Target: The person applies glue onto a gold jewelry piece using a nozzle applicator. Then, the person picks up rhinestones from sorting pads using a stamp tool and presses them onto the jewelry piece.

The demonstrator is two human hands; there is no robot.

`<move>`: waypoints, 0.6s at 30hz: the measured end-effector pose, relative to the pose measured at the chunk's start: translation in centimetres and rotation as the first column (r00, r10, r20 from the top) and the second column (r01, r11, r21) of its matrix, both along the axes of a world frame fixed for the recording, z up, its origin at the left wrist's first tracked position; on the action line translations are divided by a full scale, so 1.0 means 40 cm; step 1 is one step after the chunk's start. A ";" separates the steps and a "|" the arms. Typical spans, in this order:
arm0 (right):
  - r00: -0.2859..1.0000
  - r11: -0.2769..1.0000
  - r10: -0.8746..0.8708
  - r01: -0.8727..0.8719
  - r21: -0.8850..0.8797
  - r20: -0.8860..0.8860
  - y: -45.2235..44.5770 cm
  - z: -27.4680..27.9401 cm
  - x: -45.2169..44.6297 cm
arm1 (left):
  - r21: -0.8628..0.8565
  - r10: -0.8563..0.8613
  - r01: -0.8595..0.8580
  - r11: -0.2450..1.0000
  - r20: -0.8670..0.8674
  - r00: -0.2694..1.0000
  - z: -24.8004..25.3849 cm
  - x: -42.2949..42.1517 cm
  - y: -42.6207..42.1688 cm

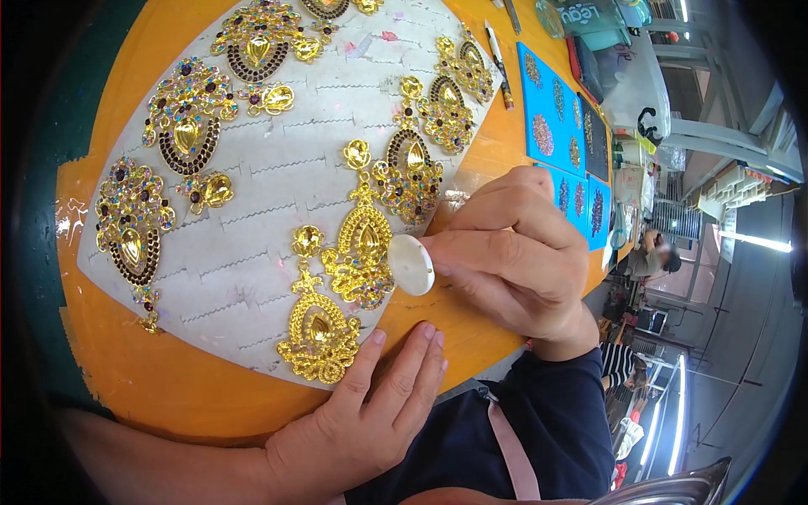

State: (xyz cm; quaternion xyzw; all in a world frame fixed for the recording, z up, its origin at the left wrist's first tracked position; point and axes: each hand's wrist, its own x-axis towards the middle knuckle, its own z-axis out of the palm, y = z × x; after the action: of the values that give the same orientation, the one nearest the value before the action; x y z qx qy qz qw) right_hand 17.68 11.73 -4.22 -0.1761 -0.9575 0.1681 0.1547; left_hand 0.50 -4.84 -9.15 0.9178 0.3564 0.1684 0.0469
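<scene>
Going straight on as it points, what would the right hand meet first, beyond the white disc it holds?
The right hand would likely meet the gold ornament partly behind the disc, though depth is unclear.

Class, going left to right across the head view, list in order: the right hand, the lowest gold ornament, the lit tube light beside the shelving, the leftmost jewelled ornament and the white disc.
Leftmost jewelled ornament, lowest gold ornament, white disc, right hand, lit tube light.

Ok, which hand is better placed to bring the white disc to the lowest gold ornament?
Right hand, probably: it holds the white disc near the gold ornaments. The left hand holds nothing visible; its fingertips lie near the lowest gold ornament, so it may suit steadying.
</scene>
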 end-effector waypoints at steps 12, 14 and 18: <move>1.000 1.000 0.005 -0.005 -0.023 0.004 -0.001 -0.003 0.004 | 0.024 -0.029 0.029 0.999 -0.025 0.999 -0.001 0.000 0.004; 1.000 1.000 0.006 -0.006 -0.024 0.002 -0.003 -0.004 0.003 | 0.022 -0.026 0.027 0.999 -0.025 0.999 -0.001 0.001 0.001; 1.000 0.999 0.004 -0.004 -0.037 0.006 -0.006 -0.002 0.004 | 0.000 0.004 -0.004 1.000 0.009 1.000 -0.001 0.002 0.000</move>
State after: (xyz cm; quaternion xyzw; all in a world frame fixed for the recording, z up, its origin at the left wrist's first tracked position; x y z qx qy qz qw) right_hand 17.82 11.47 -4.29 -0.1776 -0.9550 0.1856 0.1482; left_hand 0.58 -4.85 -9.20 0.9164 0.3578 0.1728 0.0482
